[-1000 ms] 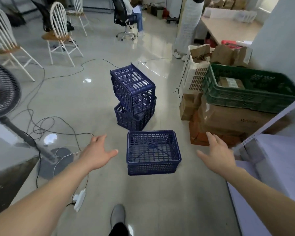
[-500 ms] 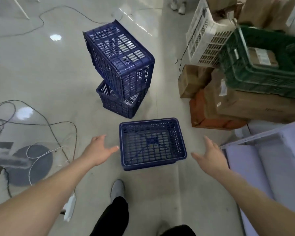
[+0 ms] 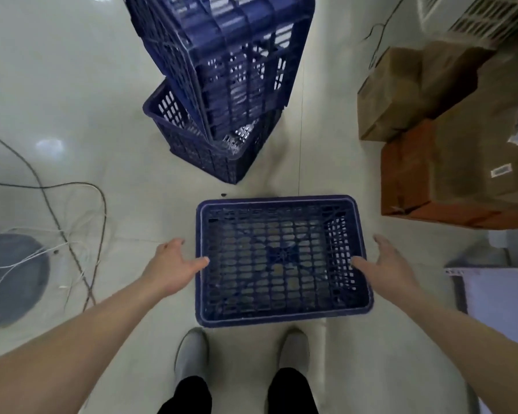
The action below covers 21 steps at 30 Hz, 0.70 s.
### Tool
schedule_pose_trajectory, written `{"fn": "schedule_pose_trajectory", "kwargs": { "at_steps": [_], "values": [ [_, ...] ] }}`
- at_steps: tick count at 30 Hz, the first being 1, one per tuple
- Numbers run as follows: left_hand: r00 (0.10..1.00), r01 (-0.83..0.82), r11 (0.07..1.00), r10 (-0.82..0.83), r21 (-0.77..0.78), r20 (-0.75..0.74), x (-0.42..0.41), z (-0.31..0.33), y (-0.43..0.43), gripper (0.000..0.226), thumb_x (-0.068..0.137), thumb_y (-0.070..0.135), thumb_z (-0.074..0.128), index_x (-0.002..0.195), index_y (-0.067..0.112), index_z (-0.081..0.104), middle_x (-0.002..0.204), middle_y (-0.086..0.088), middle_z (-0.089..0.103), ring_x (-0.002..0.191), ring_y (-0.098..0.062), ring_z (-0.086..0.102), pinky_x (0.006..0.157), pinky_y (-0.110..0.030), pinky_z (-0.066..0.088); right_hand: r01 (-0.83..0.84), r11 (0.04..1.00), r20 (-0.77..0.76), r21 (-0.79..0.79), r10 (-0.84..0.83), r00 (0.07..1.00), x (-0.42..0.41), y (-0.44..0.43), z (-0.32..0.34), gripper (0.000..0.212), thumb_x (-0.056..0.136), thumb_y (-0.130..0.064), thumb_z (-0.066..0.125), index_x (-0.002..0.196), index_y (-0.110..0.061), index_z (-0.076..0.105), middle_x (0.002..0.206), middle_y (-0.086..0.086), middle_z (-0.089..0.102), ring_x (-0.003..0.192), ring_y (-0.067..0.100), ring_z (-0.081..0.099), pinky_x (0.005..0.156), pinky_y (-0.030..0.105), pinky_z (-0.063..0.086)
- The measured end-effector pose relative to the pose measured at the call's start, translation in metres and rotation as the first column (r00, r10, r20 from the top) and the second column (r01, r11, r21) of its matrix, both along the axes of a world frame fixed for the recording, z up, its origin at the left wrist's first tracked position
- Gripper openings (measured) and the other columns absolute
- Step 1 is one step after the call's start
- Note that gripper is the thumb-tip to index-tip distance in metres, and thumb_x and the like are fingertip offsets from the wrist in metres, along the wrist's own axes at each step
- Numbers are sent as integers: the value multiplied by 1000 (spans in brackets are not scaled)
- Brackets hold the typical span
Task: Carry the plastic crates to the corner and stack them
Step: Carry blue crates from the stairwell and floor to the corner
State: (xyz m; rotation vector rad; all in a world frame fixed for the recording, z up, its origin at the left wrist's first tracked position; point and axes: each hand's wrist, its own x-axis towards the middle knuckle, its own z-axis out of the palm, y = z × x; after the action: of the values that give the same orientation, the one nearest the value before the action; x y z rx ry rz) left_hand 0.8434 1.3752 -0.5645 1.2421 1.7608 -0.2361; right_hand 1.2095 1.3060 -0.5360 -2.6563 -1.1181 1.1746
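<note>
Now close open, empty left grip (image 3: 174, 267) at 9 o'clock and right grip (image 3: 390, 268) at 3 o'clock on crate (image 3: 277, 201) rim; lift level.

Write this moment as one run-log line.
pre-pickup; blue plastic lattice crate: empty, unheld; left hand: open, alongside; right hand: open, alongside

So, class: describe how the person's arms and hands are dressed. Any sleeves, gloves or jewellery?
Both forearms are bare to the picture's edge; no sleeves show. The left hand and right hand wear no gloves, and no watch or ring is visible.
</note>
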Motion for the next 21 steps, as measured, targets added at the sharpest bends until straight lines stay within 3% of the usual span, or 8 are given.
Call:
{"fn": "schedule_pose_trajectory", "kwargs": {
  "at_steps": [2, 5, 9, 11, 13, 16, 18, 21],
  "values": [
    [998, -63, 998, 64, -15, 21, 11, -44, 15, 86, 92, 49, 66, 158, 13, 23, 162, -14, 26, 144, -33, 37, 115, -41, 34, 7, 999, 2, -33, -7, 1000, 20, 20, -48, 63, 99, -29, 69, 151, -4, 41, 145, 20, 55, 110, 28, 55, 83, 34, 39],
    [986, -161, 987, 161, -14, 32, 22, -102, 36, 87, 90, 48, 68, 157, 14, 25, 158, -14, 33, 137, -34, 43, 110, -44, 41, 57, 996, 26, -69, -55, 998, 49, 46, -109, 88, 95, -44, 70, 161, -6, 25, 157, 20, 44, 135, 37, 49, 101, 40, 43],
    [909, -387, 918, 395, -84, 136, 30, -154, 51, 56, 93, 35, 69, 141, 17, 46, 124, -2, 60, 94, -20, 63, 64, -31, 52, 210, 977, -17, -48, -211, 977, 72, 64, -170, 102, 90, -57, 72, 163, -9, 19, 161, 18, 38, 140, 39, 46, 108, 44, 43],
    [851, -467, 871, 490, -154, 190, 30, -170, 56, 44, 93, 31, 69, 133, 19, 54, 115, -5, 70, 86, -21, 68, 46, -27, 52, 304, 951, -131, -64, -310, 942, 76, 66, -191, 113, 71, -70, 81, 157, -11, 36, 149, 16, 54, 127, 37, 59, 102, 42, 50],
    [819, -504, 841, 538, -199, 198, 27, -176, 62, 35, 93, 32, 66, 126, 19, 61, 108, -9, 73, 88, -27, 69, 54, -34, 53, 406, 911, -230, -75, -412, 881, 78, 67, -205, 102, 60, -72, 85, 139, -13, 59, 123, 13, 71, 102, 34, 71, 89, 44, 58],
    [778, -563, 792, 604, -234, 173, 23, -166, 67, 32, 93, 33, 61, 117, 13, 67, 103, -13, 74, 91, -33, 65, 68, -43, 48, 539, 842, -343, -23, -513, 787, 74, 69, -196, 34, 93, -43, 71, 105, -11, 71, 93, 10, 74, 79, 28, 68, 67, 35, 52],
    [753, -598, 769, 635, -224, 171, 21, -147, 65, 35, 93, 39, 58, 112, 13, 68, 103, -12, 73, 92, -33, 63, 76, -48, 47, 580, 814, -361, 19, -535, 763, 73, 67, -183, 30, 97, -45, 62, 94, -17, 70, 89, 5, 70, 77, 23, 64, 63, 33, 45],
    [712, -653, 737, 675, -173, 192, 11, -113, 60, 45, 92, 61, 52, 105, 21, 69, 101, -3, 70, 95, -29, 58, 97, -62, 37, 612, 788, -388, 63, -546, 743, 67, 60, -155, 44, 92, -62, 53, 84, -22, 68, 85, 4, 68, 76, 23, 61, 73, 36, 47]
  ]
}}
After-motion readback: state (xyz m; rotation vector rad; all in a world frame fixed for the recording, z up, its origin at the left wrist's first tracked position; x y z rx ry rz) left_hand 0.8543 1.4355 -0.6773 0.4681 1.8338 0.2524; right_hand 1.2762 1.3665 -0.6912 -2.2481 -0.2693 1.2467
